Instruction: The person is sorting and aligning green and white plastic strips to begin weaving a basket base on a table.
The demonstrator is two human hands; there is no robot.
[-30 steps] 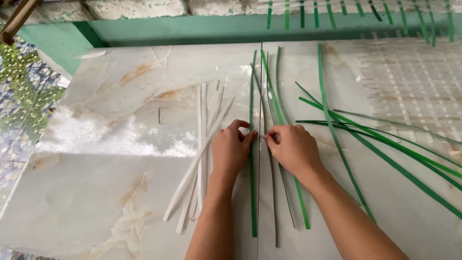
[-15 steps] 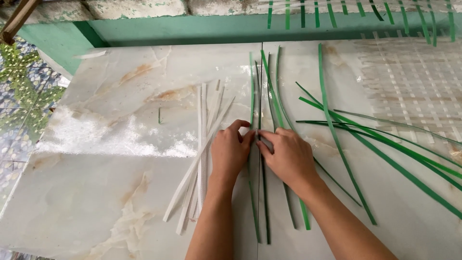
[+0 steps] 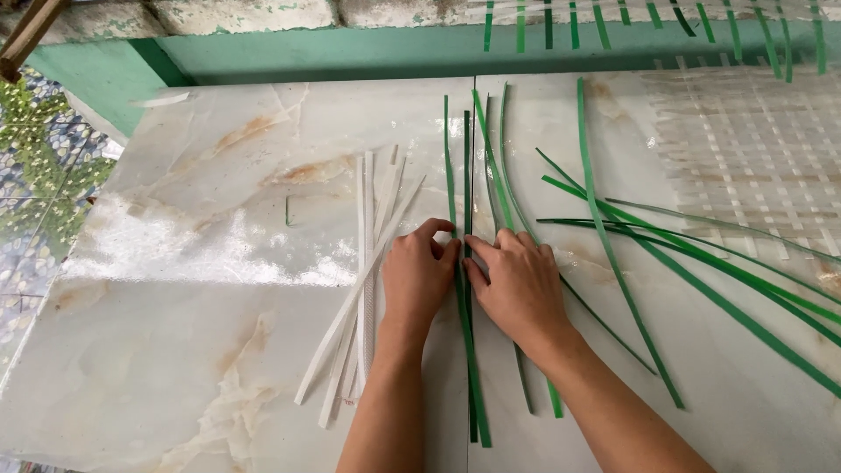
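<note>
Left hand (image 3: 419, 278) and right hand (image 3: 519, 285) – both pressed flat, side by side, on long green plastic strips (image 3: 466, 289) mid-tabletop (image 3: 193, 289) | few strips aligned – loose green strips (image 3: 701, 280) right, white strips (image 3: 363, 289) left, unplaced

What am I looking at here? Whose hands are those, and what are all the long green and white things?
The picture comes from a camera worn on a person's head, so you look down at that person's own two bare hands. The left hand and the right hand press flat on a few green strips lying side by side up and down the middle. To the left lies a bundle of white strips. To the right, more loose green strips fan out. Everything rests on pale marble-look tiles. At the top right is a pale woven mat of crossed strips.
</note>
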